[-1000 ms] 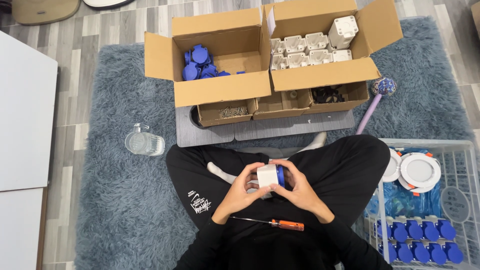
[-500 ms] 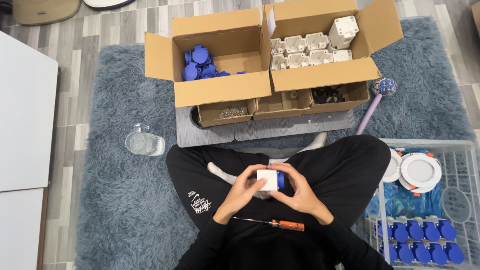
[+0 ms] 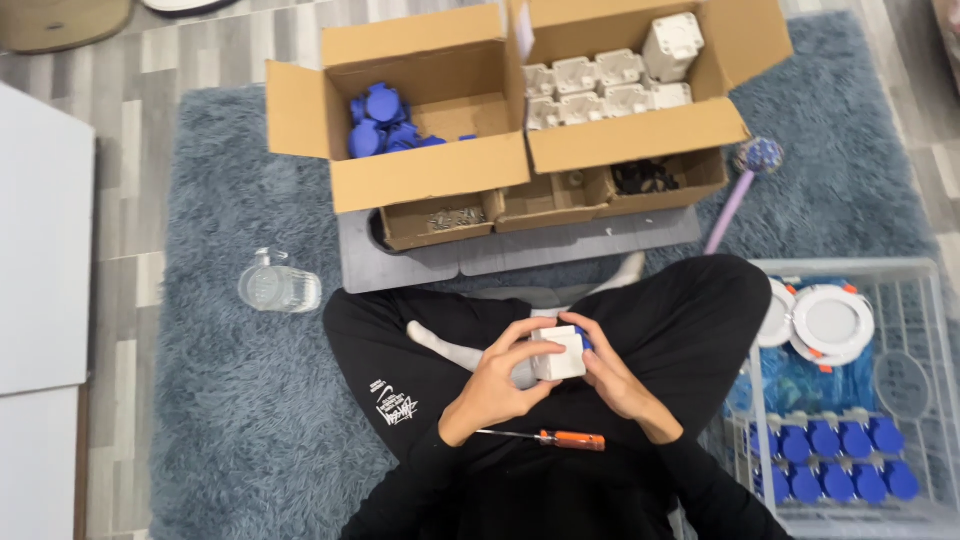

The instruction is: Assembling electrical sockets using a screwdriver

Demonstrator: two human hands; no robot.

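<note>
hands (image 3: 555, 375) grip white box (image 3: 558, 353) | blue part (image 3: 584, 342) mostly hidden

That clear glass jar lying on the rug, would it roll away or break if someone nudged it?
The glass jar lies on its side, so its round body could roll, though the shaggy grey rug would probably stop it quickly. It looks empty, so likely light for its size. Glass is fragile, but the soft pile should cushion a gentle push.
</note>
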